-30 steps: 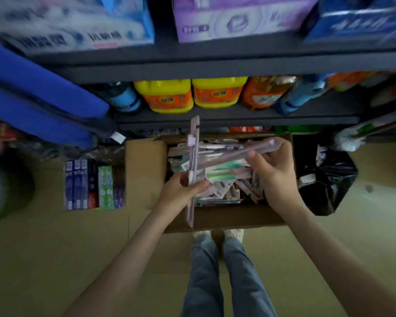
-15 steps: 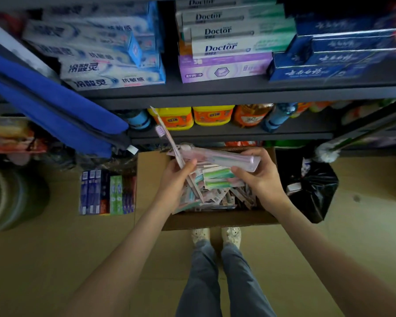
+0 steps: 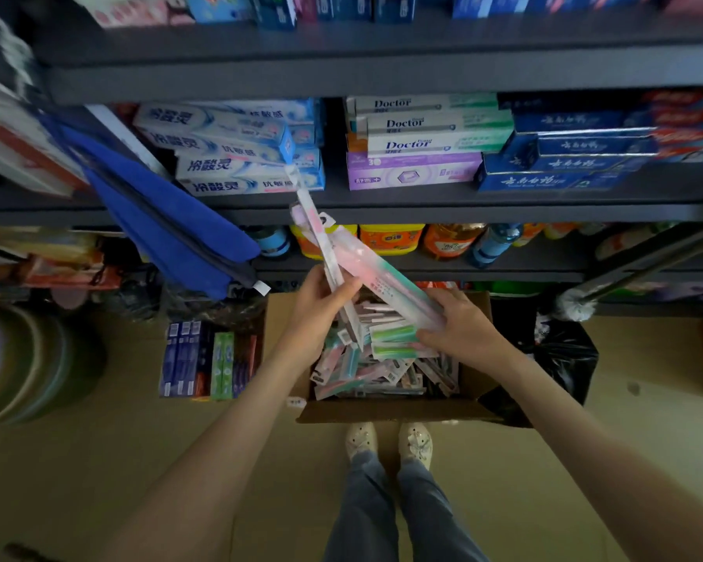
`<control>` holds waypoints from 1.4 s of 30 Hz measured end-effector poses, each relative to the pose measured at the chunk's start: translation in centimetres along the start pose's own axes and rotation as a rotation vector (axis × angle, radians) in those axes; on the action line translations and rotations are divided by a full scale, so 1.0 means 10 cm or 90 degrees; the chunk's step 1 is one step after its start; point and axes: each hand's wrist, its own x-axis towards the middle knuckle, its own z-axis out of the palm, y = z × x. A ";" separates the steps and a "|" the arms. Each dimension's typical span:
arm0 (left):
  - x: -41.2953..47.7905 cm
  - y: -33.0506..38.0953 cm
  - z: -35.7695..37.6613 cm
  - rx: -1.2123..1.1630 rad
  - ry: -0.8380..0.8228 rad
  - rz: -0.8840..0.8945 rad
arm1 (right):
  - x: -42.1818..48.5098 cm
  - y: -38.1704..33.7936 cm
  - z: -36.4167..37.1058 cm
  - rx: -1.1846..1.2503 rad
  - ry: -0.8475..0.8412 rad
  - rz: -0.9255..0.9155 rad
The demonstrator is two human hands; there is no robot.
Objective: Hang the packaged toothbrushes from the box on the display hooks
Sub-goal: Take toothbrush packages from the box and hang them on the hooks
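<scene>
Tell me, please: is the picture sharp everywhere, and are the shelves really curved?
Head view: the centre is fairly sharp, the Doctor boxes read clearly; head view, top and side edges: smeared by blur; the shelves bow from wide-angle distortion; the light is dim, without glare; the packs in the left hand and right hand look soft.

Rack (image 3: 382,71): dark grey, several tiers. Middle tier of rack, left to right: white-blue cartons (image 3: 228,156); "Doctor" cartons (image 3: 427,127) stacked on a purple carton (image 3: 412,172); dark blue cartons (image 3: 565,164). Next tier down: yellow jugs (image 3: 390,237); orange bottle (image 3: 451,241); blue bottle (image 3: 492,245). Left end of rack: blue cloth (image 3: 167,225), hanging. Floor (image 3: 98,460) in front of rack, left: round tubs (image 3: 29,358), blurred; carton bundle (image 3: 208,358). In front of rack, right: black bag (image 3: 561,354); brush (image 3: 573,308) on a long handle, just above the bag.
</scene>
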 end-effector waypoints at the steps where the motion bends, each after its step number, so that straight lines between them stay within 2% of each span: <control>1: -0.03 0.10 0.00 0.015 -0.011 0.016 | -0.02 -0.08 -0.03 -0.041 0.011 -0.021; 6: -0.18 0.63 0.01 0.044 -0.053 0.095 | -0.18 -0.57 -0.22 -0.112 0.081 -0.092; 10: -0.34 1.19 0.05 0.081 -0.099 0.194 | -0.32 -1.01 -0.48 -0.151 0.182 -0.179; 16: -0.52 1.88 0.15 0.131 -0.150 0.316 | -0.51 -1.60 -0.91 -0.008 0.362 -0.231; 19: -0.59 2.14 0.18 0.164 -0.098 0.369 | -0.65 -1.71 -1.11 0.019 0.441 -0.222; 23: -0.68 2.47 0.30 0.383 0.090 0.424 | -0.83 -1.72 -1.43 -0.035 0.541 -0.228; 26: -0.76 2.66 0.46 0.528 0.164 0.473 | -0.95 -1.72 -1.70 -0.052 0.576 -0.235; 33: -0.81 2.98 1.07 0.640 0.229 0.575 | -1.17 -1.65 -2.27 -0.045 0.648 -0.277; 42: -0.76 3.38 2.16 0.590 0.217 0.577 | -1.35 -1.23 -3.31 -0.095 0.703 -0.317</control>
